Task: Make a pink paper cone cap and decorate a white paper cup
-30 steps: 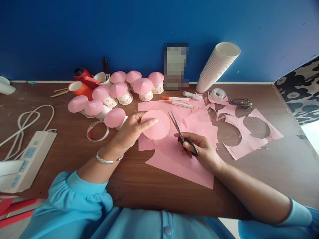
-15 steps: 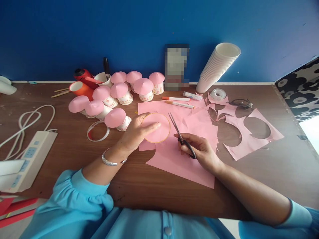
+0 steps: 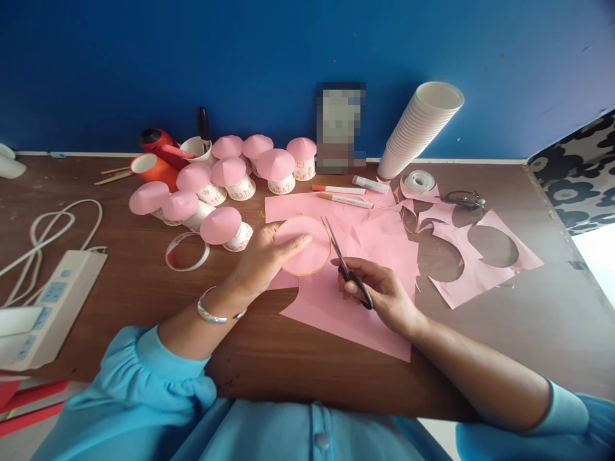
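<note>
Between thumb and fingers, my left hand (image 3: 266, 259) grips a pink paper circle (image 3: 314, 253) with a thin yellowish outline along its edge. My right hand (image 3: 377, 291) is closed round the black handles of a pair of scissors (image 3: 353, 272). The slim metal blades point up and left, their tips by the circle's right edge and slightly parted. Under both hands lies a large pink paper sheet (image 3: 358, 326) with curved bites out of its left side.
Several paper cups with pink cone roofs (image 3: 276, 165) stand at back left. Two markers (image 3: 343, 201), a glue stick (image 3: 369, 184), stacked white cups (image 3: 418, 131), tape roll (image 3: 419, 182), glasses (image 3: 464, 200) and paper offcuts (image 3: 456, 291) lie rightward. A power strip (image 3: 62, 301) sits left.
The scissors and right hand have shifted slightly left, bringing the blades nearer the circle's right edge. The circle has turned a little more toward the camera, still held in my left hand.
</note>
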Available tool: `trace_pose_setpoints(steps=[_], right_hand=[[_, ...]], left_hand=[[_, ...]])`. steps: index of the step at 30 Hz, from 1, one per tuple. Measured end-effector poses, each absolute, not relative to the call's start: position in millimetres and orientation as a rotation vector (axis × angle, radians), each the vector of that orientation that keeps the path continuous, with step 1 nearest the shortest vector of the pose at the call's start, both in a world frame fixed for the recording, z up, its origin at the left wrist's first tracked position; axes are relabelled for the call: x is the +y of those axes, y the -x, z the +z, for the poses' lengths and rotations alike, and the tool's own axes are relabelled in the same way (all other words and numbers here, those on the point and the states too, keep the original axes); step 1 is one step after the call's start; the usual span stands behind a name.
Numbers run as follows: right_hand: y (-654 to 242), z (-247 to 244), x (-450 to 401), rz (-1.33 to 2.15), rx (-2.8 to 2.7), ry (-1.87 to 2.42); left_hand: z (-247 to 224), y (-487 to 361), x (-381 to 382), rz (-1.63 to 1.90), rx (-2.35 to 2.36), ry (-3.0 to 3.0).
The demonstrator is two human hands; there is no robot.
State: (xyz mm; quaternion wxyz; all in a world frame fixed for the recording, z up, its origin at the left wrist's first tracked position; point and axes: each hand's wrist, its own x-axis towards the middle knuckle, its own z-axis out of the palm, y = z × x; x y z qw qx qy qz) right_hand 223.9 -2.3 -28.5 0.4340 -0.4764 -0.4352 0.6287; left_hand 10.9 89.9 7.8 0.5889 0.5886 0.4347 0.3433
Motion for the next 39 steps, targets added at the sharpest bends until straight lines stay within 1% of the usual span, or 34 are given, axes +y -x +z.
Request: trace_pose_setpoints(steps=[22, 39], right_hand=[[-223.0, -30.5, -3.1, 1.58, -1.067, 1.217], [-222.8, -30.3, -2.8, 1.574, -1.074, 1.223]], left_hand=[[8.2, -15.4, 82.1, 0.737, 1.119, -1.43], [10.0, -17.0, 80.5, 0.785, 1.125, -1.517]])
